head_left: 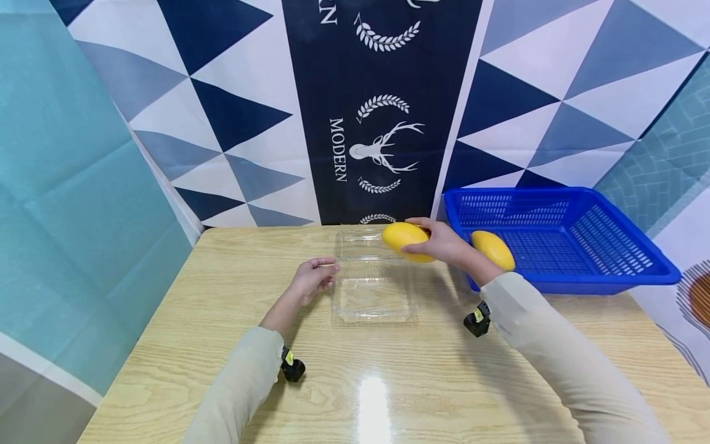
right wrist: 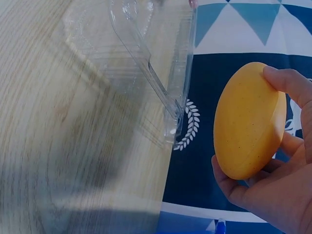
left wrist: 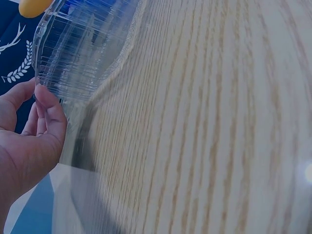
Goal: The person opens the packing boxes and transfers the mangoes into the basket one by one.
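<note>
A yellow mango (head_left: 407,240) is gripped in my right hand (head_left: 445,243), over the back right part of a clear plastic clamshell box (head_left: 373,297). In the right wrist view, thumb and fingers hold the mango (right wrist: 247,122) from its side, apart from the box (right wrist: 170,105). The box stands with its lid folded back, and no fruit shows in it. At its left edge is my left hand (head_left: 314,279); the left wrist view shows thumb and fingers pinching the rim of the box (left wrist: 73,53).
To the right stands a blue plastic basket (head_left: 599,286) with a second mango (head_left: 492,250) at its left side. The wooden table (head_left: 355,364) ends at a patterned cloth (head_left: 383,80) behind the box. My right forearm passes in front of the basket's left corner.
</note>
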`<act>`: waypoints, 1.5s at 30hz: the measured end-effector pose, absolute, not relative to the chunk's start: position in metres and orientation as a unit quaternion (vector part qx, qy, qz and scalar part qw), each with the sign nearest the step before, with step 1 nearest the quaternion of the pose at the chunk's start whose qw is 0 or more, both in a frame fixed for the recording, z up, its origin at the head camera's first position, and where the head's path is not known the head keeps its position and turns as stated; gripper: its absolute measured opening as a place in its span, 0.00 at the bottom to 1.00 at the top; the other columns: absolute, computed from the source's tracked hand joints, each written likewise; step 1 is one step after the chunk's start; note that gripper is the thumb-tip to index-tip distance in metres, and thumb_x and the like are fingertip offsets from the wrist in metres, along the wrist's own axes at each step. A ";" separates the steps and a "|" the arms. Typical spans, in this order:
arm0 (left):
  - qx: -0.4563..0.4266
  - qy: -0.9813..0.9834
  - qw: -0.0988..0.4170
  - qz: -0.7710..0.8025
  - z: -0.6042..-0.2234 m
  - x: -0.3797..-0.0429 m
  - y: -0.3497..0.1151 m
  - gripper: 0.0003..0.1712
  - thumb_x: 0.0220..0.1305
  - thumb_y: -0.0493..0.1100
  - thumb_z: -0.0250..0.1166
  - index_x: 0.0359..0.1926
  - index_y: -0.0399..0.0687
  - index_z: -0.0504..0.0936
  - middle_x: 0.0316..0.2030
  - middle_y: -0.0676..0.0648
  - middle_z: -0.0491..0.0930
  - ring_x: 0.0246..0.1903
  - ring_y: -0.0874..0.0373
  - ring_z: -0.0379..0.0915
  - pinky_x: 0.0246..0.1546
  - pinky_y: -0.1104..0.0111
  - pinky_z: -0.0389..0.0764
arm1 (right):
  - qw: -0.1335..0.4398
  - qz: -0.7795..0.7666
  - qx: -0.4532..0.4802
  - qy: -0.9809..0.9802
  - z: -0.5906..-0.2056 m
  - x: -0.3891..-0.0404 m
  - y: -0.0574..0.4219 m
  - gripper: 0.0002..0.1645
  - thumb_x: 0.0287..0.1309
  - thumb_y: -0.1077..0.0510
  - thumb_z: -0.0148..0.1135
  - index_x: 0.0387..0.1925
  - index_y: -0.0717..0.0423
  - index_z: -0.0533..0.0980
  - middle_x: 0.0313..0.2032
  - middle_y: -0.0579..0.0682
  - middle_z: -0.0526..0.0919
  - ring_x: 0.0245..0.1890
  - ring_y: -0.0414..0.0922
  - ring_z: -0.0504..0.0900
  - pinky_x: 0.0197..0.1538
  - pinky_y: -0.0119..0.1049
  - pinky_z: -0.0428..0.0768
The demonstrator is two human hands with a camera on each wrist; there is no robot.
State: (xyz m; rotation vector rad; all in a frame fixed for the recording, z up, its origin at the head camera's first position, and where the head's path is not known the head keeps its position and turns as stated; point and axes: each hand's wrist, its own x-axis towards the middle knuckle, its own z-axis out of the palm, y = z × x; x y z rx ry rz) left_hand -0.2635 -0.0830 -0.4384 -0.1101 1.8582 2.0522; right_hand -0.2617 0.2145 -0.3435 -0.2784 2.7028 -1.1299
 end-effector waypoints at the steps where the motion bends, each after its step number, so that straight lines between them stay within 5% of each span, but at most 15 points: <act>1: -0.039 0.659 0.186 0.727 -0.438 -0.263 -0.083 0.28 0.62 0.36 0.61 0.62 0.35 0.67 0.35 0.47 0.77 0.22 0.65 0.72 0.23 0.78 0.75 | 0.098 -0.383 -0.092 0.914 -0.343 -0.262 0.215 0.46 0.51 0.44 0.67 0.68 0.50 0.59 0.60 0.56 0.69 0.50 0.52 0.70 0.58 0.48 0.71; 45: -0.048 0.664 0.171 0.727 -0.444 -0.266 -0.083 0.24 0.61 0.37 0.62 0.58 0.38 0.71 0.35 0.44 0.77 0.21 0.64 0.73 0.24 0.77 0.76 | 0.050 -0.361 -0.008 0.931 -0.317 -0.256 0.258 0.51 0.53 0.37 0.63 0.71 0.51 0.53 0.63 0.63 0.64 0.54 0.57 0.67 0.57 0.55 0.72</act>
